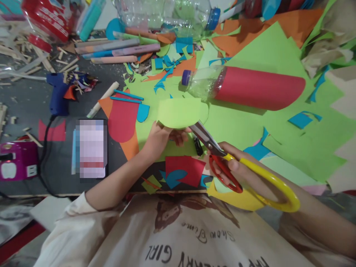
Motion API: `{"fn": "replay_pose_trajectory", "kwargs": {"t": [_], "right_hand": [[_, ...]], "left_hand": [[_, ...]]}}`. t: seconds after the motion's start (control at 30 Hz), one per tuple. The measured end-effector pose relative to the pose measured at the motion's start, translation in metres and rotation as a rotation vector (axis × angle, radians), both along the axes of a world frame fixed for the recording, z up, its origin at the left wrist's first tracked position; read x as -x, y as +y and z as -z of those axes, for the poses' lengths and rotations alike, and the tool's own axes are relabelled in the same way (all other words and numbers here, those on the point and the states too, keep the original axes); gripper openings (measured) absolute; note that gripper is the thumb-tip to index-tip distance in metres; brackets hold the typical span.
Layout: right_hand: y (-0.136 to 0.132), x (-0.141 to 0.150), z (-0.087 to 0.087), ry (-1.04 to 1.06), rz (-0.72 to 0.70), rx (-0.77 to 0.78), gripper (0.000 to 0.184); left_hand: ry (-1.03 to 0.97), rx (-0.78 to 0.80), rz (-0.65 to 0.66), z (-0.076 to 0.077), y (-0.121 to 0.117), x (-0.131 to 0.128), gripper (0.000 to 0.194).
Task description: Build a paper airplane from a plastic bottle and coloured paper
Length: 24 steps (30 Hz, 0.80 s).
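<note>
My left hand (167, 135) grips a light green piece of paper (180, 112) from below, its fingers partly hidden under the sheet. The paper has a rounded right end. In my right hand (236, 163) are scissors (209, 141) with one red and one yellow handle. Their blades point up and left, and the tips meet the paper's lower right edge. A small black object (197, 145) lies just below the blades. Beneath my hands spread large green sheets (239, 126) and a red paper piece (189, 168).
Behind the hands lies a plastic bottle (258, 88) wrapped in red paper. A blue glue gun (59, 92), a phone (93, 148) and a purple power socket (18, 163) sit on the left. Markers (116, 48), a clear bottle (167, 16) and paper scraps (167, 61) fill the back.
</note>
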State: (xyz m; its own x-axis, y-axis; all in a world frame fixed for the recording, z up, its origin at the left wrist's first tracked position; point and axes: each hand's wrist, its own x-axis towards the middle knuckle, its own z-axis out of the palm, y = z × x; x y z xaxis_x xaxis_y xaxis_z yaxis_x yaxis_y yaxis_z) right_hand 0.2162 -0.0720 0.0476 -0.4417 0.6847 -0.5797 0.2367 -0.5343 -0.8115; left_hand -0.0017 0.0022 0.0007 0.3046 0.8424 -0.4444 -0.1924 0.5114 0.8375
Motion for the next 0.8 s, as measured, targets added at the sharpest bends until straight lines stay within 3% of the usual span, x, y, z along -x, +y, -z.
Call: {"fn": "replay_pose_trajectory", "kwargs": {"t": [0.47, 0.8], "right_hand": [[0.000, 0.005, 0.016, 0.166, 0.063, 0.027, 0.047], [0.000, 0.002, 0.017, 0.142, 0.059, 0.016, 0.050]], "left_hand": [[0.127, 0.052, 0.063, -0.005, -0.002, 0.001, 0.047], [0.115, 0.063, 0.069, -0.004, -0.002, 0.002, 0.042]]}}
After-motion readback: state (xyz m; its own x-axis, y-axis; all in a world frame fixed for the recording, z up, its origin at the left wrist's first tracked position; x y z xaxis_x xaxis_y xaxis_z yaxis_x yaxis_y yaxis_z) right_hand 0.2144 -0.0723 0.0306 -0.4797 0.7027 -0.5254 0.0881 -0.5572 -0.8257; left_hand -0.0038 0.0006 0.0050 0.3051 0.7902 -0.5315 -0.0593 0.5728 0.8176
